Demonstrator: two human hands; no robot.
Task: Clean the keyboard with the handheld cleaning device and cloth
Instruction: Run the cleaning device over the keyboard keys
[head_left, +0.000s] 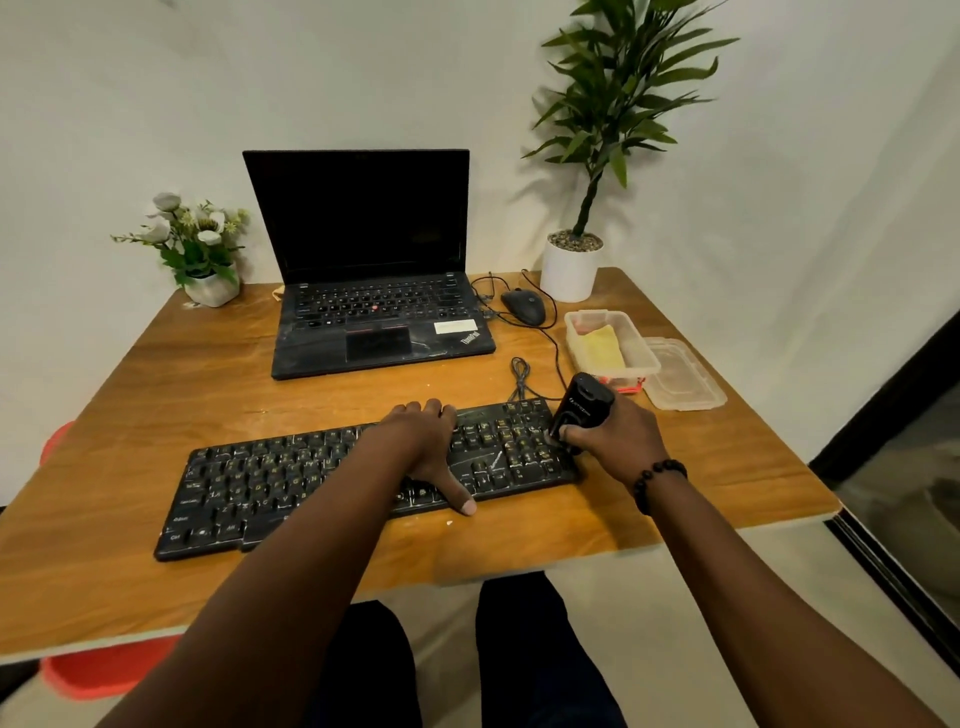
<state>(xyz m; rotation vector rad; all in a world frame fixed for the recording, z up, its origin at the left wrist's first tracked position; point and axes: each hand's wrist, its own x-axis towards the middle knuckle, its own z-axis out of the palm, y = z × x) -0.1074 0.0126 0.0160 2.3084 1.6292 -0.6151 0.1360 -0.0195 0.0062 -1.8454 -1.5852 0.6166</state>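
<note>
The keyboard (363, 475) is lying along the table's (156, 374) near edge, with the left hand (431, 441) pressing flat on its middle, fingers straight. At its right end the right hand (615, 441) is gripping the cleaning device (584, 402), nose down on the keys. The yellow cloth (605, 345) is sitting in a plastic box (613, 338) near the right edge.

The wooden tabletop (156, 395) carries a keyboard (291, 483) along its near edge, a laptop (374, 291) at the far middle, a mouse (523, 306), a flower pot (212, 289) at the far left corner, a plant pot (569, 273) at the far right corner, and a tub (613, 343) and lid (683, 374) by the right edge.
</note>
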